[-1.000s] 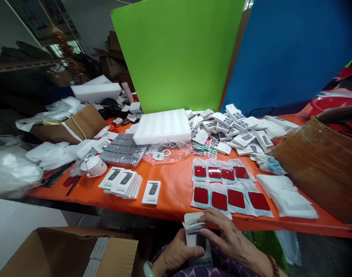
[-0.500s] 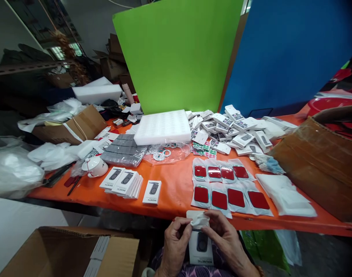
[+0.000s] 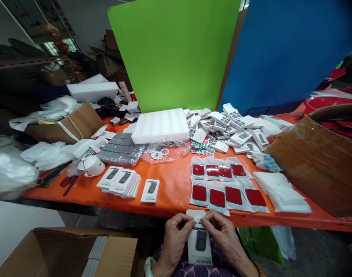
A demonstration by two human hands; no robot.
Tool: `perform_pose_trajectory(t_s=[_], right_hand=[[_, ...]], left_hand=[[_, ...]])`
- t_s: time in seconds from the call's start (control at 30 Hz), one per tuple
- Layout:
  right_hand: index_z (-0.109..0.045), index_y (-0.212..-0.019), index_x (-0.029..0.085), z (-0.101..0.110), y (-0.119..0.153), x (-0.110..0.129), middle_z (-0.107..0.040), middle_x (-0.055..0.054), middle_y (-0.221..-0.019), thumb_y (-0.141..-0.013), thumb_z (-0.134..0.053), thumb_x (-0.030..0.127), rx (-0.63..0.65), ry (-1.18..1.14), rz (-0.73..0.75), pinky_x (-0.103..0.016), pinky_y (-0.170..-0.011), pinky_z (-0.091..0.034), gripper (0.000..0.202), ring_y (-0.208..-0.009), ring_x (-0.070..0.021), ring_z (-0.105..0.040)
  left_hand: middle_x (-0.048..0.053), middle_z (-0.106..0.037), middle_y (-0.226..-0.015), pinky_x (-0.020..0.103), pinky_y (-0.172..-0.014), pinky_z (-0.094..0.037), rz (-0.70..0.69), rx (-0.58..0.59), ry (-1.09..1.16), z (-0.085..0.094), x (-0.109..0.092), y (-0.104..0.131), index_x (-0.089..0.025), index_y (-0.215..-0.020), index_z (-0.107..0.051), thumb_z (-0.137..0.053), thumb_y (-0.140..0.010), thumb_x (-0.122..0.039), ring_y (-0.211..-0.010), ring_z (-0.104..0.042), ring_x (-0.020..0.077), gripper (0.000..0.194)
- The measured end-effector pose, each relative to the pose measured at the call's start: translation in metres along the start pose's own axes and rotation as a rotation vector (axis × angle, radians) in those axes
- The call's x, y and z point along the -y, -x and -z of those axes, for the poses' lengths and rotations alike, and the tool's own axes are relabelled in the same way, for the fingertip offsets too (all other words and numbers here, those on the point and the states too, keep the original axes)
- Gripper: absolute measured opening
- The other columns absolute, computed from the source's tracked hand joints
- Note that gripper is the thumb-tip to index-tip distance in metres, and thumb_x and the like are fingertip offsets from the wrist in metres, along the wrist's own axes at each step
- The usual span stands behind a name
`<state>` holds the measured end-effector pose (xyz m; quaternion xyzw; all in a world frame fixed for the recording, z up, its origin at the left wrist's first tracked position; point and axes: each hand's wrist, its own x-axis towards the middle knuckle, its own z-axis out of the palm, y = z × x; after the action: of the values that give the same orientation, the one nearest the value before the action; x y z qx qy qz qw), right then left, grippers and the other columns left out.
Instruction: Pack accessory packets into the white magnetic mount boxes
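A white box (image 3: 199, 252) with a dark phone-like picture and the word MAGNETIC stands over my lap, its top flap raised. White wrapping (image 3: 197, 218) bunches at its open top. My left hand (image 3: 177, 234) pinches the wrapping from the left, thumb and forefinger together. From the right, my right hand (image 3: 222, 232) pinches it too, close to the other fingertips. Beyond the hands, red square pieces (image 3: 217, 198) in white sleeves lie in two rows on the orange table (image 3: 170, 177). A similar single box (image 3: 149, 191) lies left of them, beside a stack of boxes (image 3: 124, 182).
A white foam block (image 3: 161, 125) and a heap of small boxes (image 3: 230, 127) occupy the table's back. White sleeves (image 3: 281, 192) and a large carton (image 3: 320, 165) are at right. An open carton (image 3: 120, 254) stands low left; a white cup (image 3: 92, 166) sits on the left side.
Both hands have drawn closer together at the box's top, and the white wrapping shows smaller and lower between the fingertips. The whole view has shifted slightly.
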<state>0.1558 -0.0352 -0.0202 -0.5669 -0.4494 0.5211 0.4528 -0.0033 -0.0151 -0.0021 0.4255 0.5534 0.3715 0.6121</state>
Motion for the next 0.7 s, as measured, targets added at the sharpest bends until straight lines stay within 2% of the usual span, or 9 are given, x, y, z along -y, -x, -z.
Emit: perform_pose_trajectory(t_s=[0.1,0.17,0.23,0.33,0.4,0.47,0.57,0.63,0.7], right_hand=[[-0.059,-0.067,0.018,0.007,0.000,-0.002,-0.056,-0.001,-0.069,-0.084,-0.057,0.049,0.101,0.077,0.063,-0.026,-0.061,-0.042,0.036,-0.064,-0.0150,-0.050],[-0.060,-0.068,0.017,0.010,0.000,-0.006,-0.056,-0.001,-0.068,-0.084,-0.057,0.049,0.145,0.103,0.051,-0.026,-0.060,-0.041,0.036,-0.064,-0.0148,-0.050],[-0.057,-0.063,0.017,0.010,-0.001,-0.011,-0.052,0.001,-0.063,-0.081,-0.061,0.050,0.130,0.062,-0.014,-0.025,-0.056,-0.039,0.037,-0.059,-0.0134,-0.046],[-0.048,-0.058,0.019,0.005,-0.007,-0.015,-0.045,0.003,-0.060,-0.071,-0.071,0.049,0.040,-0.097,-0.084,-0.023,-0.051,-0.037,0.040,-0.056,-0.0117,-0.042],[-0.051,-0.066,0.020,0.002,-0.012,-0.013,-0.046,0.005,-0.061,-0.064,-0.077,0.048,0.009,-0.223,-0.104,-0.023,-0.051,-0.038,0.038,-0.055,-0.0116,-0.044],[-0.057,-0.078,0.023,0.003,-0.015,-0.010,-0.050,0.005,-0.063,-0.062,-0.078,0.048,0.066,-0.288,-0.147,-0.023,-0.051,-0.040,0.037,-0.055,-0.0127,-0.047],[-0.065,-0.080,0.023,0.010,-0.015,-0.005,-0.058,-0.001,-0.071,-0.072,-0.071,0.049,0.224,-0.152,-0.132,-0.028,-0.060,-0.046,0.028,-0.066,-0.0178,-0.056],[-0.067,-0.075,0.022,0.016,-0.010,-0.002,-0.061,-0.004,-0.076,-0.080,-0.064,0.047,0.279,0.004,-0.025,-0.030,-0.068,-0.048,0.025,-0.074,-0.0204,-0.059],[-0.067,-0.078,0.024,0.020,-0.005,0.000,-0.063,-0.004,-0.081,-0.084,-0.059,0.044,0.320,0.111,0.072,-0.030,-0.072,-0.049,0.023,-0.078,-0.0212,-0.061]], left_hand=[[0.006,-0.067,-0.075,0.027,-0.072,-0.043,-0.042,0.047,-0.122,0.008,0.006,0.002,-0.016,-0.077,-0.075,-0.069,-0.076,-0.039,-0.075,-0.058,0.0200,0.024],[0.006,-0.066,-0.080,0.028,-0.074,-0.044,-0.071,0.064,-0.153,0.009,0.010,0.003,-0.017,-0.083,-0.075,-0.066,-0.079,-0.039,-0.078,-0.058,0.0208,0.024],[0.007,-0.066,-0.084,0.028,-0.076,-0.044,-0.100,0.069,-0.151,0.006,0.013,0.004,-0.017,-0.083,-0.074,-0.065,-0.080,-0.036,-0.081,-0.059,0.0213,0.021],[0.008,-0.064,-0.082,0.028,-0.077,-0.044,-0.176,0.020,-0.118,-0.002,0.014,0.003,-0.016,-0.073,-0.070,-0.065,-0.079,-0.028,-0.082,-0.058,0.0209,0.014],[0.004,-0.060,-0.074,0.027,-0.071,-0.043,-0.183,-0.039,-0.049,-0.007,0.012,0.001,-0.017,-0.070,-0.066,-0.067,-0.076,-0.024,-0.074,-0.055,0.0176,0.009],[0.000,-0.055,-0.070,0.024,-0.064,-0.041,-0.130,-0.061,0.070,-0.009,0.010,0.000,-0.018,-0.076,-0.064,-0.070,-0.072,-0.022,-0.066,-0.049,0.0138,0.008],[-0.001,-0.054,-0.070,0.024,-0.062,-0.039,-0.073,-0.006,0.124,-0.006,0.006,0.000,-0.017,-0.080,-0.065,-0.072,-0.071,-0.024,-0.064,-0.048,0.0127,0.014],[0.003,-0.059,-0.070,0.025,-0.067,-0.041,-0.114,0.020,0.026,-0.002,0.005,0.000,-0.015,-0.071,-0.069,-0.073,-0.072,-0.028,-0.068,-0.051,0.0145,0.014],[0.005,-0.064,-0.070,0.026,-0.069,-0.042,-0.175,0.032,-0.051,0.002,0.006,0.002,-0.014,-0.067,-0.072,-0.077,-0.067,-0.030,-0.070,-0.054,0.0157,0.016]])
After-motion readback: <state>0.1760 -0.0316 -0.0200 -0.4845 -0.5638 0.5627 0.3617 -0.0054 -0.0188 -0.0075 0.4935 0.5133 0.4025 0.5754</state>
